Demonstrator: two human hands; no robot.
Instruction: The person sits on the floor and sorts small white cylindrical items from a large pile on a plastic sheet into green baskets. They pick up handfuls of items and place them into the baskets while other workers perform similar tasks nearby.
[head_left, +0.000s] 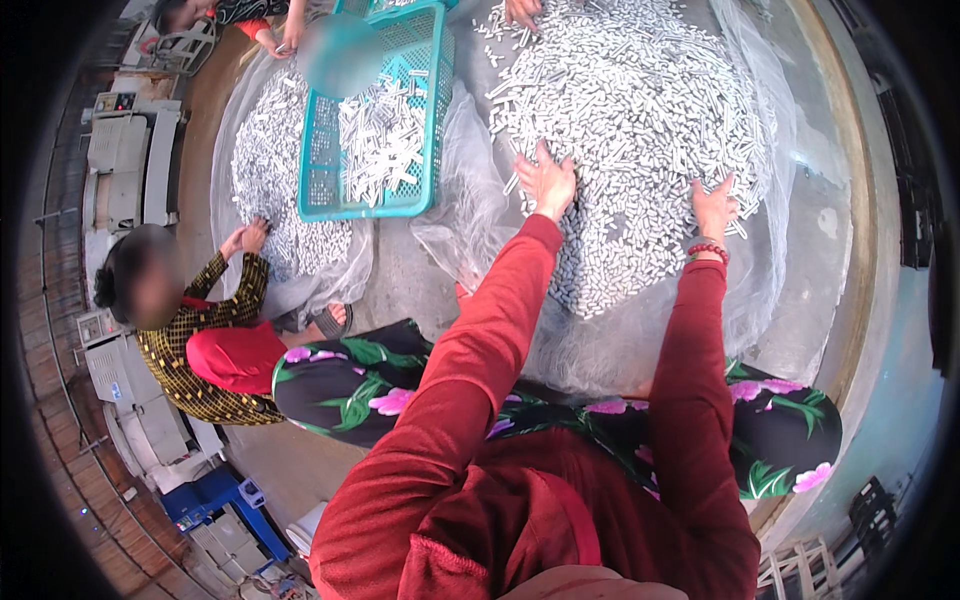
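Observation:
In front of me a wide heap of small white-and-silver cylindrical pieces [630,130] lies on a thin see-through plastic sheet [590,355]. My left hand [548,184] rests at the left side of the heap, fingers spread over the pieces. At the right side my right hand [713,208], with a red bead bracelet at the wrist, touches the edge of the pieces, its fingers apart. Neither hand visibly grips a piece. The undersides of both hands are hidden.
Left of the heap, a teal plastic basket [437,120] holds longer white pieces. Beyond it lies a second heap [275,150], where a crouching person [200,330] works. Another person's hand [522,12] touches the large heap's far edge. Machines [120,160] line the left wall.

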